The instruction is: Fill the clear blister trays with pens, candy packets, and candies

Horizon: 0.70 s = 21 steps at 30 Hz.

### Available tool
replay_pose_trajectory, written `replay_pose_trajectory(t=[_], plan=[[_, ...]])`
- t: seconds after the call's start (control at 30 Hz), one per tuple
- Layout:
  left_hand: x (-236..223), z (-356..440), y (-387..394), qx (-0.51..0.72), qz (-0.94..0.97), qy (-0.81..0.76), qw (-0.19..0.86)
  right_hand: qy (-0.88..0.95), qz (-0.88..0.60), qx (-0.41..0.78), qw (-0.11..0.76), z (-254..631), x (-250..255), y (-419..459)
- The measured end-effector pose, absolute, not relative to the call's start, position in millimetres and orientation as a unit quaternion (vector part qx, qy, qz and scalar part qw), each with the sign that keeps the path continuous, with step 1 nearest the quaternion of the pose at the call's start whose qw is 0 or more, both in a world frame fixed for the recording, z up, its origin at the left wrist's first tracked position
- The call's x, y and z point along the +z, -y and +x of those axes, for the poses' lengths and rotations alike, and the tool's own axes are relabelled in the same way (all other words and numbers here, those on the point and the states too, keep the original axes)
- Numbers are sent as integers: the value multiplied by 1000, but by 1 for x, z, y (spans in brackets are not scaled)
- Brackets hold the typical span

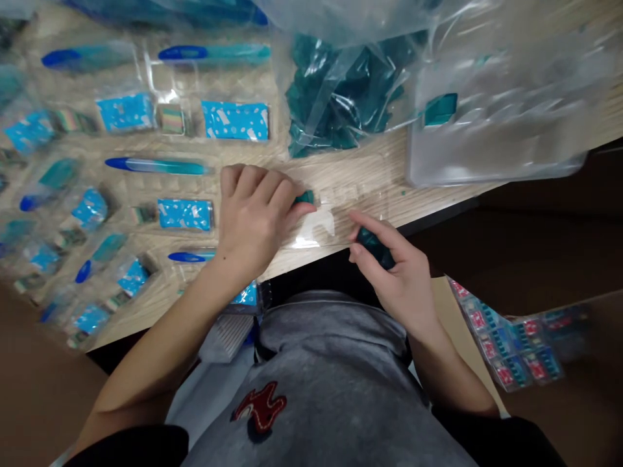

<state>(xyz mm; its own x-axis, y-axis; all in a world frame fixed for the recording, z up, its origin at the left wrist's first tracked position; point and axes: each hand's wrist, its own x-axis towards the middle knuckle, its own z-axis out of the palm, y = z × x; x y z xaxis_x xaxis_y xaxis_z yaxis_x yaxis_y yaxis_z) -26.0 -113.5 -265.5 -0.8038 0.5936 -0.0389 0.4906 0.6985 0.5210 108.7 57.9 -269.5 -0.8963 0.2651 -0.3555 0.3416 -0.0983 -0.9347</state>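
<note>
My left hand (pixel 256 214) is closed in a pinch over a clear plastic blister tray (pixel 311 232), with a small teal plastic piece (pixel 305 197) showing between thumb and fingers. To the right, just off the tray's near edge, my right hand (pixel 396 266) curls around a few dark teal pieces (pixel 374 246). Its thumb and index finger are a little apart. Past the hands lies a clear bag (pixel 348 91) full of similar teal pieces. One loose teal piece (pixel 440 109) rests on the lid of a translucent plastic box (pixel 496 155) at the right.
Blister trays with blue-teal pens (pixel 156 166) and blue patterned packets (pixel 185 214) cover the left side of the wooden table (pixel 287 259). The table's near edge runs close to my body. At lower right, a cardboard box (pixel 455 311) stands by packed blister sets (pixel 506 344).
</note>
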Motion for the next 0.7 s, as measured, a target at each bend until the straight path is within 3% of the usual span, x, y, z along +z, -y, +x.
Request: replay_pose_trajectory(t=[0.2, 0.33, 0.47, 0.6, 0.7], plan=[[-242, -8, 116, 327, 333, -881, 69, -540, 191, -818, 58, 107, -259, -59], [-213, 12, 108, 415, 347, -822, 180, -491, 176, -851, 71, 105, -247, -54], [-203, 17, 103, 446, 312, -804, 242, -497, 171, -848, 71, 103, -240, -52], [-210, 22, 107, 490, 282, -791, 235, -563, 179, -807, 17, 104, -241, -53], [-219, 32, 110, 532, 244, -776, 234, -555, 181, -812, 28, 105, -243, -53]])
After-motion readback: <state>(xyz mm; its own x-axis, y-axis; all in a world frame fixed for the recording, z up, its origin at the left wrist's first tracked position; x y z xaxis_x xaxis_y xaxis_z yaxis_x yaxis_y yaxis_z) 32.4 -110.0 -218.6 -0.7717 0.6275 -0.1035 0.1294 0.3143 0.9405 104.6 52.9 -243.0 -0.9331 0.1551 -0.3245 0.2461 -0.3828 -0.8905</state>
